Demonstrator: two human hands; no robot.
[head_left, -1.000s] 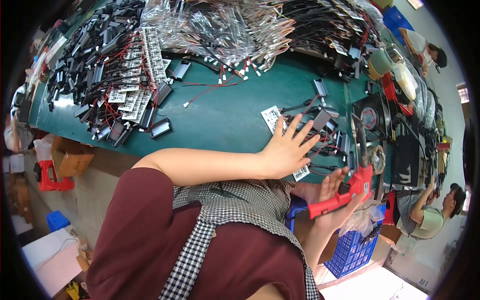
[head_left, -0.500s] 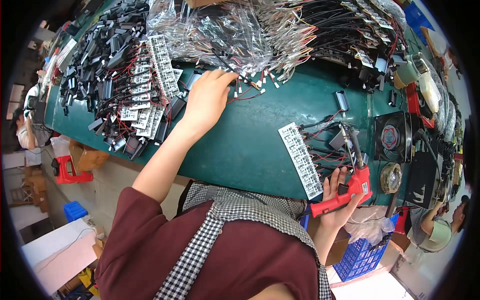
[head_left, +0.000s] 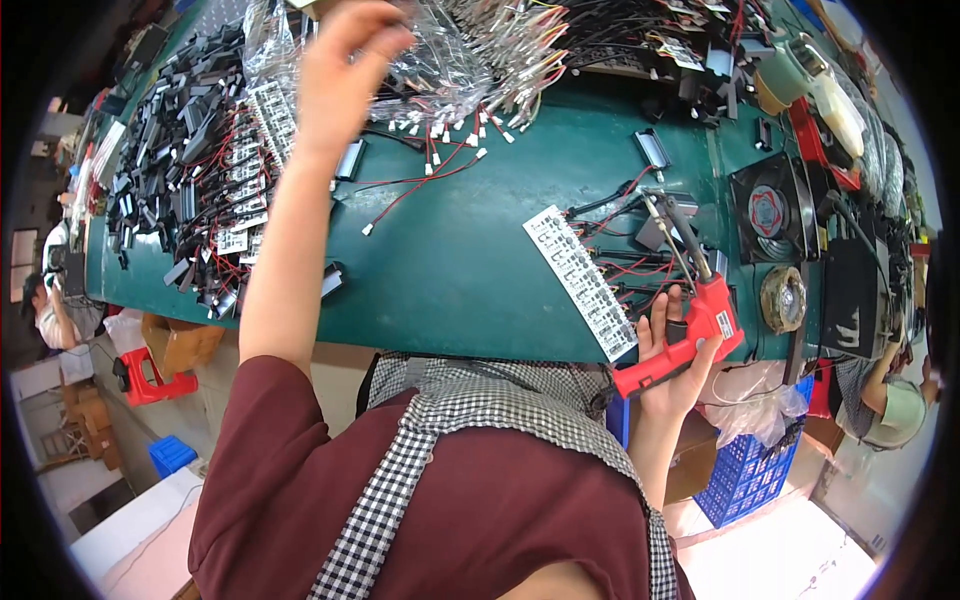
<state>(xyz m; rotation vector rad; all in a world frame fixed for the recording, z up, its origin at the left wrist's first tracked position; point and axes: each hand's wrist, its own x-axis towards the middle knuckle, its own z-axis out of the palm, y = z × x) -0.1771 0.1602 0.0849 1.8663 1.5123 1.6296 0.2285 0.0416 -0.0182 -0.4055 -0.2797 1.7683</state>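
Observation:
My left hand [head_left: 345, 75] is raised over the far side of the table, beside a clear plastic bag [head_left: 435, 75] of wired parts. Its fingers are apart and slightly blurred, with nothing visible in them. In my right hand [head_left: 672, 375] is a red soldering gun [head_left: 708, 325] with a long metal tip pointing away from me. Under the tip lie black cables with red wires, joined to a white strip of circuit boards [head_left: 580, 283]. Loose red-and-black wires with white plugs [head_left: 425, 185] lie on the green table [head_left: 440, 270].
Black plastic housings [head_left: 160, 170] are heaped at the left, next to more board strips [head_left: 245, 190]. Cable bundles [head_left: 515, 50] lie at the back. A black fan [head_left: 770, 210] and a solder wire roll [head_left: 783, 300] stand at the right. A blue crate [head_left: 750, 480] sits below the table edge.
My left hand has moved away from the loose wires, farther back and to the left. My right hand still holds the soldering gun near the boards. The whole view has shifted slightly.

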